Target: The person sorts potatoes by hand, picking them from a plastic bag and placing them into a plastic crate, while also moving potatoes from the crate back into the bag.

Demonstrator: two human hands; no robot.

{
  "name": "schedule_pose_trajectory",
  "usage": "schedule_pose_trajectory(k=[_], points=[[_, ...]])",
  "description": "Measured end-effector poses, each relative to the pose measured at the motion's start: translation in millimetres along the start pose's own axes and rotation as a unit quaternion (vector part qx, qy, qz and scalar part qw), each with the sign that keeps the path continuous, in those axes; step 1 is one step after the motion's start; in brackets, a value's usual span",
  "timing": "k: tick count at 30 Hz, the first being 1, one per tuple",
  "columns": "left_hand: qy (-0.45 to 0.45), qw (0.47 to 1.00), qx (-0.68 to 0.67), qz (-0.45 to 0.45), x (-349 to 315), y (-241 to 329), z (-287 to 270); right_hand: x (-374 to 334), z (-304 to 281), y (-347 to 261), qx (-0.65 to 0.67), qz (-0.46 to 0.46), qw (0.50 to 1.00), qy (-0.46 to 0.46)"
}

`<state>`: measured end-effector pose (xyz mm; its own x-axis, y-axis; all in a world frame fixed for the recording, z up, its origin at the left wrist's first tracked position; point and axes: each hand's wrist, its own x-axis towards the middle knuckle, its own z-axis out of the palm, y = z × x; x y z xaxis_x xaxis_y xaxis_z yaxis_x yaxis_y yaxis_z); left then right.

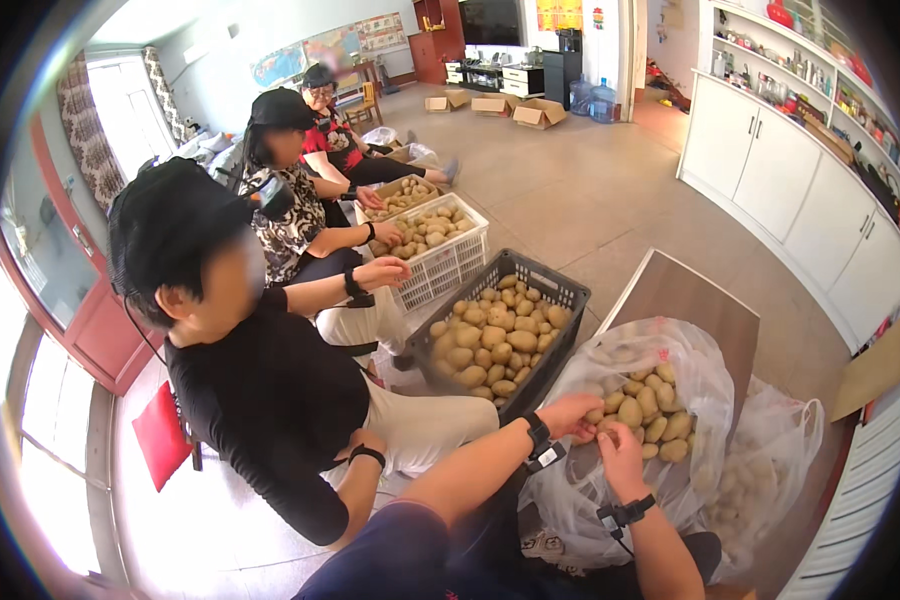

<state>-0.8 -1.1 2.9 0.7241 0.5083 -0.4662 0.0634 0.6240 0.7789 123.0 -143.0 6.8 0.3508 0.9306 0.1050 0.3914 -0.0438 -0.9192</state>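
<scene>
The person's dark sleeve (pixel 380 555) and knees run off the lower edge, so both forearms show only in part. The left hand (pixel 571 418) and right hand (pixel 623 462) meet over the near side of an open clear plastic bag (pixel 695 350), fingers bent inward at the potatoes (pixel 650 405) heaped inside. The fingertips are small and overlap the heap; I cannot tell how far open either hand is, or which has hold of a potato. Folds of the bag hide the lower potatoes. To its right, a second bag (pixel 755 490) blurs its contents through the plastic. Behind the first bag lies a brown board (pixel 685 295), partly covered by it. Left of that stands a black crate (pixel 567 290) of potatoes; a co-worker in black (pixel 260 410) sits beside it. Farther off, a white crate (pixel 445 272) partly blocks a box of potatoes (pixel 405 195), with two more people behind. Empty-looking cardboard boxes (pixel 540 113) and water jugs (pixel 602 104) stand beyond; the television (pixel 490 22) is cut by the upper edge.
</scene>
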Motion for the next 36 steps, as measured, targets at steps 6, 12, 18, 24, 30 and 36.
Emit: schedule_pose_trajectory(k=[6,12,18,24,30,36], points=[[0.154,0.958,-0.176,0.163,24.1,11.5,-29.1,-14.0,-5.3,-64.0,0.043,-0.041,0.995,-0.085],[0.345,0.84,0.052,0.416,32.6,2.9,-133.9,-28.3,11.5,-128.8,0.033,-0.127,0.974,-0.187],[0.202,0.915,-0.172,0.303,14.2,12.0,-88.3,-45.8,18.8,-211.8,0.056,-0.306,0.892,-0.329],[-0.183,0.981,-0.059,0.029,-50.5,-16.4,153.4,-90.1,29.8,-310.6,0.185,-0.495,0.742,-0.413],[-0.503,0.862,0.034,0.056,-78.9,-28.6,265.4,-134.9,39.8,-367.9,0.244,-0.553,0.652,-0.459],[-0.611,0.75,-0.202,-0.152,-136.7,7.1,288.0,-144.5,58.4,-378.1,0.216,-0.62,0.589,-0.471]])
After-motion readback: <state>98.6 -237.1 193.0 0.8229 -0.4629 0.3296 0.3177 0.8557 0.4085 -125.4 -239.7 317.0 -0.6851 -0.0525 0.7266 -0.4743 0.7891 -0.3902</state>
